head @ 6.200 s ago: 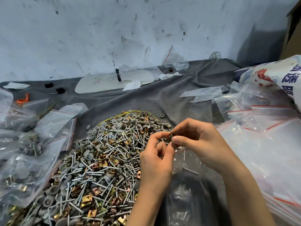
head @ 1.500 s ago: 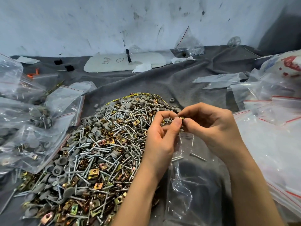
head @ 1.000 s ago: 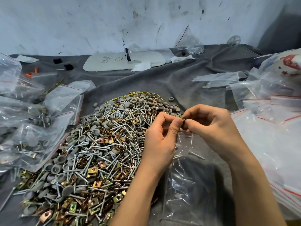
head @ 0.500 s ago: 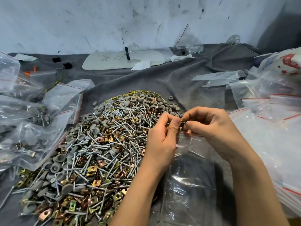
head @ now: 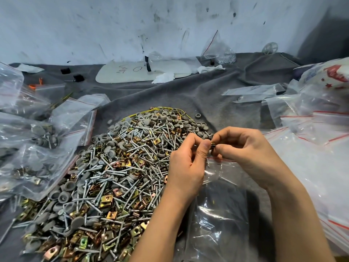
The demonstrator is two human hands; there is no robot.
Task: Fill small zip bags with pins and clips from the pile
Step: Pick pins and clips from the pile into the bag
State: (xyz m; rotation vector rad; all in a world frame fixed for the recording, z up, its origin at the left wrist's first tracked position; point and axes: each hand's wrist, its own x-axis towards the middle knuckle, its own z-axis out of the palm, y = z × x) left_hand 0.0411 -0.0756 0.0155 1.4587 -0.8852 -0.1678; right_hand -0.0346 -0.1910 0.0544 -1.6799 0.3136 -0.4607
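grey cloth over the whole tabletop (head: 188, 99), rumpled toward the far edge. heaped from the middle down to the near left corner: the pile (head: 122, 176) of threaded pins (head: 120, 173), brass-coloured clips (head: 106, 199) and grey caps (head: 111, 154), all tangled together. heavy as a mass, loose and ready to slide; best taken piece by piece off the top, never scooped deep, given the sharp points.

along the right edge, a slumped stack of empty bags (head: 311, 157); along the left edge, filled bags (head: 32, 157), lumpy with hardware.

at the near edge, right of the pile and touching it, the open zip bag (head: 221, 214): thin, limp, slick film, almost weightless, with no shape of its own. needs holding at the red-lined lip rather than the body, or likely folds shut. little inside that can be made out.

above its mouth, left hand (head: 186, 171) and right hand (head: 249, 150) fingertip to fingertip, each with thumb and forefinger clamped on one small clip (head: 212, 146). cannot tell whether the lower fingers also catch the bag's lip.

the clip itself: probably stiff stamped metal, light, a little springy, smooth-plated and so apt to squirt out of a pinch. safest gripped on its flat faces, away from the cut edges, then let go right over the mouth.
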